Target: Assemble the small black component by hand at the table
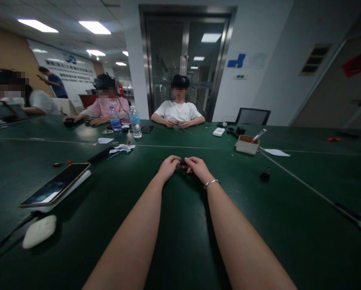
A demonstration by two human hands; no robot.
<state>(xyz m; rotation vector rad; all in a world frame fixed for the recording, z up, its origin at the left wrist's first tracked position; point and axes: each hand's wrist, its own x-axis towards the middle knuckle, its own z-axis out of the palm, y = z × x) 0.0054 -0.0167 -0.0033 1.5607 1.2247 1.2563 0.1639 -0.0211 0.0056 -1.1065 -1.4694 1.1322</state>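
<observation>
Both of my arms reach forward over the dark green table point(183, 241). My left hand point(168, 167) is closed, its fingertips gripping one end of a small black object point(183, 162). From the other side my right hand point(199, 168), with a silver bracelet on the wrist, pinches the same object. Fingers cover most of it, so its kind cannot be made out. The hands are close together, at or just above the tabletop. Off to the right lies a black binder clip-like piece point(265, 174), apart from both hands.
To the left, a phone point(58, 185) rests on a white block, near a white mouse-shaped item point(40, 231). Ahead stand water bottles point(135, 123); right of them, a small box point(247, 145) holds a pen-like item. A cable point(301, 179) crosses the right side. Several people sit around.
</observation>
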